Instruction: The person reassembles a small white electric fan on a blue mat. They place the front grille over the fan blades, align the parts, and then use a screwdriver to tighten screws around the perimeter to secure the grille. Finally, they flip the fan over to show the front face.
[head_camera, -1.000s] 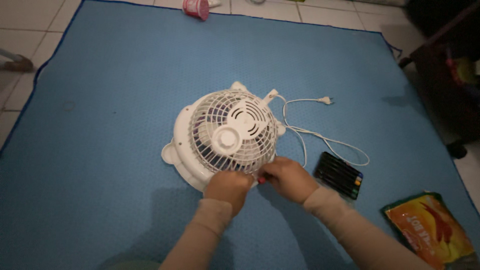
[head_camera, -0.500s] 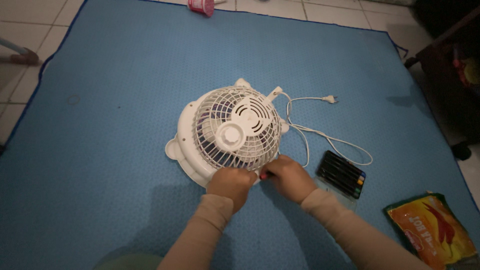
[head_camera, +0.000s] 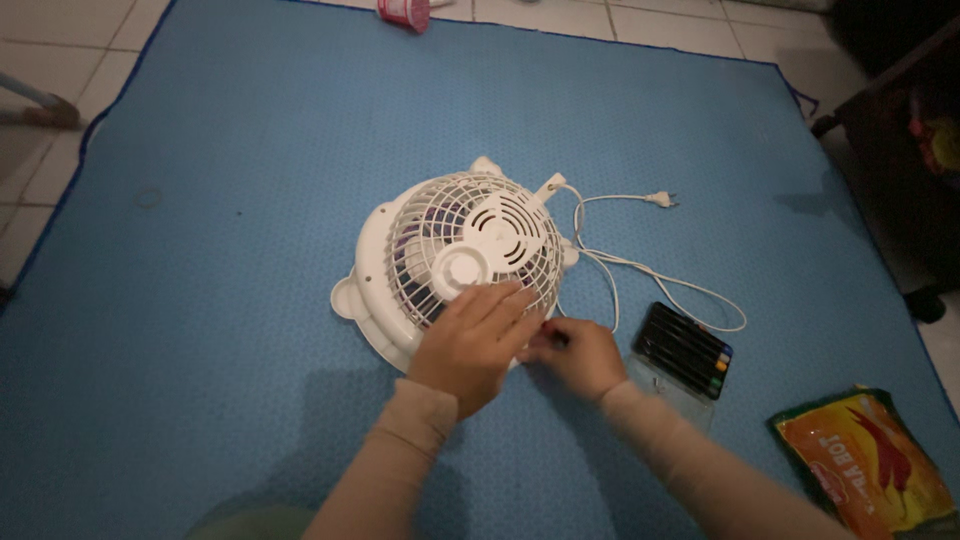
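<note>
Fan white, face-down on mat, left hand flat on grille, right hand grip pinching sth small, unclear

— What is seen around, on the blue mat?
— A black case of coloured tools and an orange packet are placed at the right — a pink object is found at the far edge.

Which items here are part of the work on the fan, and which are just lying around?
In use:
- white fan, lying grille-up on the blue mat
- left hand, flat on the grille
- right hand, at the fan's edge, apparently gripping a small red-tipped tool
- black screwdriver set, close by

Lying about:
- power cord and plug
- orange packet
- pink container
</note>
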